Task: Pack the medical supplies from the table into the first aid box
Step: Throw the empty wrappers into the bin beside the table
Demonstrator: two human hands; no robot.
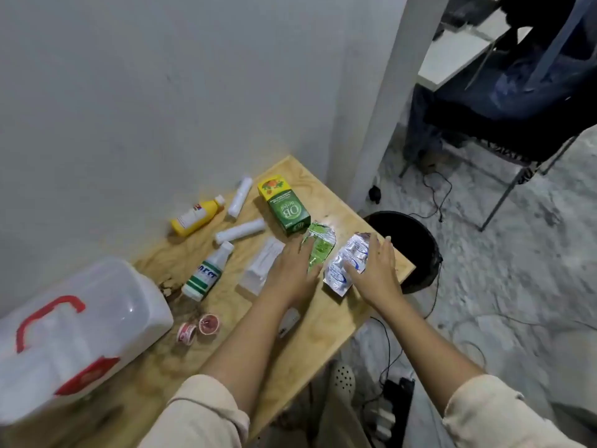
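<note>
A white first aid box (pixel 74 331) with a red handle and latch stands shut at the table's left. My left hand (pixel 292 273) lies flat, fingers on a green blister pack (pixel 319 245). My right hand (pixel 374 273) rests with spread fingers on a silver blister pack (pixel 347 265). Neither pack is lifted. A green carton (pixel 286 205), a white flat box (pixel 263 265), a white bottle with green stripes (pixel 208 273), a yellow bottle (pixel 195 216), two white rolls (pixel 240 231) (pixel 240 192) and two small pink pots (pixel 198 328) lie on the wooden table (pixel 323 334).
A grey wall runs along the table's back. A black bin (pixel 410 247) stands on the floor just beyond the table's right edge. Cables and a power strip (pixel 391 405) lie below. A dark chair (pixel 504 124) stands at the far right.
</note>
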